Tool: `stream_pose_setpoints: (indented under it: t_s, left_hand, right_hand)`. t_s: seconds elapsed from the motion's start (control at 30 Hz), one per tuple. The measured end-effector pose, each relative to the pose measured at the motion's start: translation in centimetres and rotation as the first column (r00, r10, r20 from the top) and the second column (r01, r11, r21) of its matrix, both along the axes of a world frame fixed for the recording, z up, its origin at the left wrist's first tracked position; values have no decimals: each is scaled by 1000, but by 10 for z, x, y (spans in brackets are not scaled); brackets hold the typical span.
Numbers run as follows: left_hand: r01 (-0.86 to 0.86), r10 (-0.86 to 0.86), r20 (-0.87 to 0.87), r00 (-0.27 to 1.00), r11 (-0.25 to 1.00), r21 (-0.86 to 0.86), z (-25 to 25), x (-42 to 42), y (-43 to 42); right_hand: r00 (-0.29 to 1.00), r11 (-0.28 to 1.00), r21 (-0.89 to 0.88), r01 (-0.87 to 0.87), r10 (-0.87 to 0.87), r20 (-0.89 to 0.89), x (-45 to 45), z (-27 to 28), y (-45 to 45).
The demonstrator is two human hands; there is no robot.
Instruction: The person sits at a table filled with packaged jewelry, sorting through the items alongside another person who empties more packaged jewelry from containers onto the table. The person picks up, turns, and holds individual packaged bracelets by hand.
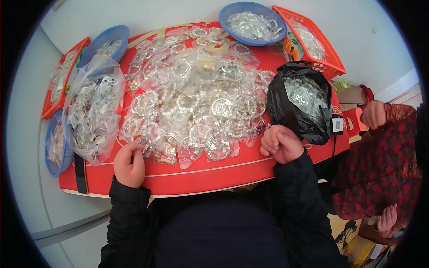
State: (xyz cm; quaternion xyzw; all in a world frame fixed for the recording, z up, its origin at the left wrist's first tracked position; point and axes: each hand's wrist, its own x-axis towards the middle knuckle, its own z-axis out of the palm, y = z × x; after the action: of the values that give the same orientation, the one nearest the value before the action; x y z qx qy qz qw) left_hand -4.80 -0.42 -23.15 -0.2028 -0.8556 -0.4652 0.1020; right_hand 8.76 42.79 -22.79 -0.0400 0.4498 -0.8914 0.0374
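My left hand (129,165) rests at the near left edge of the red table, fingers curled closed, with nothing showing in them. Its knuckles lie beside the near edge of a wide pile of clear-bagged bracelets (187,102), silvery and glassy. Toward the right, my right hand (282,144) is loosely curled on the table's near side, and no object shows in it. Just beyond it stands an open black plastic bag (281,98) holding more clear packets (306,96).
At left are a full clear plastic bag (94,114), blue baskets (120,33) and an orange-red basket (51,107). Another blue basket (228,31) and orange-red basket (333,69) stand at the back right. A person in a red-patterned sleeve (380,156) is at the right.
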Motion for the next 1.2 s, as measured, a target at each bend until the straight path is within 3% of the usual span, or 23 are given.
stream_pose_setpoints:
  t_s: [0.13, 0.33, 0.47, 0.67, 0.77, 0.83, 0.87, 0.9, 0.97, 1.0, 1.2]
  left_hand:
    - [33, -33, -10, 999, 999, 30, 4, 0, 4]
    - [-13, -17, 160, 987, 982, 186, -10, -7, -9]
    - [4, -16, 84, 996, 990, 138, -7, -8, -5]
    - [-1, -27, 177, 984, 988, 157, -1, -5, -3]
    - [18, -42, 121, 992, 980, 196, -6, -9, -2]
    - [53, -57, 32, 998, 990, 128, -7, -11, 0]
    - [23, -43, 120, 992, 987, 160, -1, -8, 2]
    - [3, -8, 94, 996, 999, 45, 6, -7, 0]
    - [32, -35, 37, 999, 996, 84, 1, -10, -1]
    - [21, -25, 51, 998, 996, 83, 6, -7, 1]
    - [17, -25, 88, 996, 996, 93, 5, -8, 0]
  right_hand:
    - [1000, 1000, 16, 25, -26, 15, -1, 3, -2]
    - [997, 1000, -1, 20, -20, 71, 1, 4, 0]
    - [998, 999, -26, -19, 21, 66, 4, 2, 4]
    - [995, 1000, -14, 21, -20, 95, 2, 3, 3]
    - [992, 997, 41, 68, -72, 108, 5, 6, 2]
    - [988, 992, 70, 105, -112, 104, 2, 5, -2]
    - [986, 994, 49, 99, -105, 128, 1, 4, -1]
    - [984, 996, 25, 85, -88, 154, -1, 3, 0]
    - [984, 987, 80, 142, -149, 99, 1, 3, -6]
    - [993, 994, 8, 108, -108, 51, 2, -3, -4]
    - [997, 997, 37, 67, -68, 44, -1, -4, 0]
